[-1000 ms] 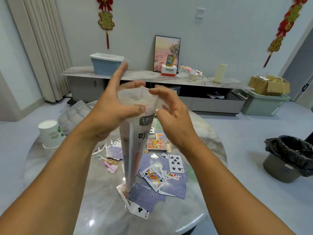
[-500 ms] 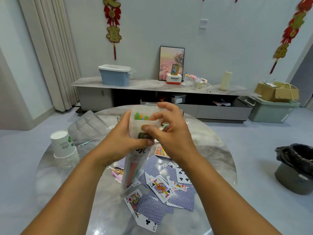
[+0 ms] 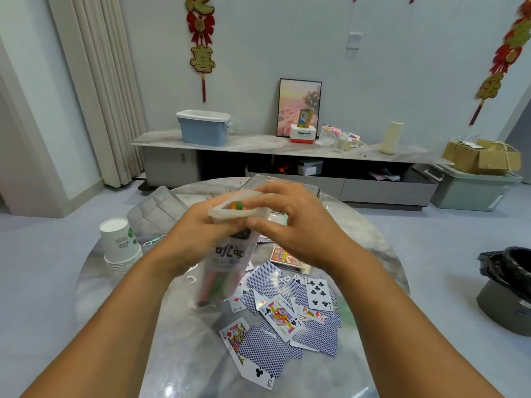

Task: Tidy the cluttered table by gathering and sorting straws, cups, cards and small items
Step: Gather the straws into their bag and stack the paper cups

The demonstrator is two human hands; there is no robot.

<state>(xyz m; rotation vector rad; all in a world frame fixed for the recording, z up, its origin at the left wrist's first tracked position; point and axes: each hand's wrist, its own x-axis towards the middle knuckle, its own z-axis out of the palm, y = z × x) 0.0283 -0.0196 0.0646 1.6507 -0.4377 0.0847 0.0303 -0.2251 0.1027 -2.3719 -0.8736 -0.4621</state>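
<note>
We hold the upright straw bag (image 3: 230, 262) above the table (image 3: 184, 366), left hand (image 3: 195, 239) wrapped round it, right hand (image 3: 287, 225) pinching its open mouth; we should press the mouth closed evenly, keeping the straws (image 3: 237, 206) inside.

A long low sideboard (image 3: 258, 145) stands along the back wall. On it sit a blue lidded bin (image 3: 203, 127), a framed picture (image 3: 298, 106) leaning on the wall, a small white and red box (image 3: 303, 134) and a cream vase (image 3: 391, 137). A cardboard box (image 3: 481, 156) rests on a grey storage tub (image 3: 471, 191) at the right. A black-lined waste bin (image 3: 508, 288) stands on the floor, and red hanging ornaments (image 3: 202, 38) decorate the wall beside pale curtains (image 3: 100, 87).
</note>
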